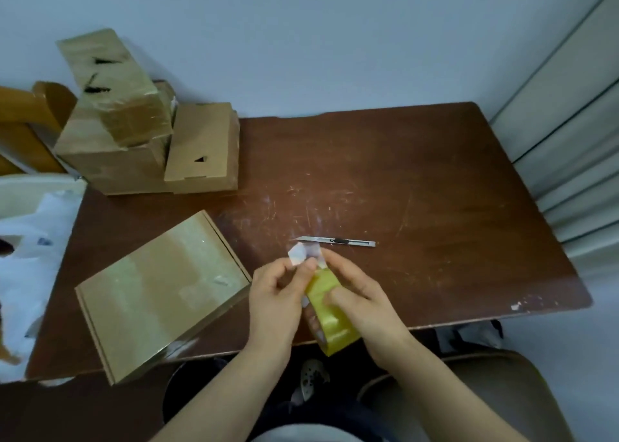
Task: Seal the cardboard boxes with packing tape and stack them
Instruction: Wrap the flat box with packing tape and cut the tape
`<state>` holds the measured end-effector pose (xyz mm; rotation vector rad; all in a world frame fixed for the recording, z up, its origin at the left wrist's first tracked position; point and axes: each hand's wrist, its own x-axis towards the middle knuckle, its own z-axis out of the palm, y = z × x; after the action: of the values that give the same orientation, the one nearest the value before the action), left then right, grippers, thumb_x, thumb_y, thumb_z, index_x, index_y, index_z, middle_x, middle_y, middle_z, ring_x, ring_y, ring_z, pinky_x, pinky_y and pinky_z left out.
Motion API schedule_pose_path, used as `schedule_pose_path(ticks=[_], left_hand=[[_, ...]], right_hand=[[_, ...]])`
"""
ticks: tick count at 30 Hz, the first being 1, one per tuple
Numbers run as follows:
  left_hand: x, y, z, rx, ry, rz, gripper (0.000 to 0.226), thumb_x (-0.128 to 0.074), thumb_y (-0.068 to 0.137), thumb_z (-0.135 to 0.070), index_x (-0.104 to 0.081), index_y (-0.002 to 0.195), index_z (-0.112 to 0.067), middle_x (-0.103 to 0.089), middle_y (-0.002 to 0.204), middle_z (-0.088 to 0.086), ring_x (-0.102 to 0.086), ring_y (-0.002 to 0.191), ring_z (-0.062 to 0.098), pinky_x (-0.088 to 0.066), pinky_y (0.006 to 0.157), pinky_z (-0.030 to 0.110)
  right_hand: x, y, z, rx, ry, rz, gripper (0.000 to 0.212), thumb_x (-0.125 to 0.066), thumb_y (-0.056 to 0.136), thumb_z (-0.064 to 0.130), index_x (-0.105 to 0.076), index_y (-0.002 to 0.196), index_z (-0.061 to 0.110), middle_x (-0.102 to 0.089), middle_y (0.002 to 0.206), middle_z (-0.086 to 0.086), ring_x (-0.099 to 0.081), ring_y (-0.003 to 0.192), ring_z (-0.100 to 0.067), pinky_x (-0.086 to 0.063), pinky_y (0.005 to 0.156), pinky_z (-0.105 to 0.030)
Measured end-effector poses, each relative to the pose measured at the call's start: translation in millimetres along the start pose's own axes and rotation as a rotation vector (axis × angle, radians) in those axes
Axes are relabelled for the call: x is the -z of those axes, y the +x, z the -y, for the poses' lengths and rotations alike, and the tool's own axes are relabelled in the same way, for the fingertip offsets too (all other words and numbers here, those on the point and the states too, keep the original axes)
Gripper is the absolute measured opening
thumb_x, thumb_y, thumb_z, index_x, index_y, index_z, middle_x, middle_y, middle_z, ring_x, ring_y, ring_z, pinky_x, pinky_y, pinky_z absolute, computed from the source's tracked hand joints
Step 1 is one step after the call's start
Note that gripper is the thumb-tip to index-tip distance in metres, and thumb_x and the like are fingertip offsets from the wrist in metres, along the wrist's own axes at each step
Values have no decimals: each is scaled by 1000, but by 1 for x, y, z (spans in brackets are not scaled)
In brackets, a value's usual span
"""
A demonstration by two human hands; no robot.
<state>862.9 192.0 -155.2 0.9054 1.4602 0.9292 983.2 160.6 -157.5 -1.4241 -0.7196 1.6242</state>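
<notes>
- My right hand [361, 301] is wrapped around the yellow tape roll [330, 311] and holds it just above the front edge of the table [435, 190], about midway along that edge.
- My left hand [278, 294] pinches the roll's loose end [303, 256] between thumb and fingertips. That end is whitish and crumpled and sticks up toward the back of the table.
- The flat box [160, 294] lies at the front-left corner, just to the left of my left hand but not touching it. Its long axis slants from that corner toward the middle of the table, so the left hand is the nearer one for carrying the tape across.
- Its top has shiny patches, which I take to be tape already laid.
- The knife [336, 240] rests just beyond my fingers, lying along the front edge with its blade tip pointing left, within reach of either hand.
- The stacked boxes [134, 133] sit at the back-left corner, well apart from my hands.
</notes>
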Motion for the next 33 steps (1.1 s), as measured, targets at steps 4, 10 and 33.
schedule_pose_path(ticks=[4,10,33], left_hand=[[0,5,1,-262,167,43,14,-68,85,-25,-66,73,-30,-57,93,3,-56,78,-1,-45,73,14],[15,14,-2,-746,671,115,32,-60,89,-45,-71,109,-23,-47,96,-6,-51,88,7,-44,72,15],[-9,24,-45,327,95,209,21,-80,70,-31,-72,66,-12,-66,74,2,-43,60,11,-28,51,22]], right_hand=[[0,-1,12,-61,151,-45,10,-61,92,18,-69,90,23,-72,72,-3,-68,57,-16,-53,48,-25],[1,3,11,74,14,-186,15,-58,91,8,-62,78,15,-67,65,-3,-64,52,-19,-53,48,-29],[21,3,6,203,-64,-130,11,-60,92,17,-62,100,10,-67,83,-11,-66,67,-20,-57,61,-30]])
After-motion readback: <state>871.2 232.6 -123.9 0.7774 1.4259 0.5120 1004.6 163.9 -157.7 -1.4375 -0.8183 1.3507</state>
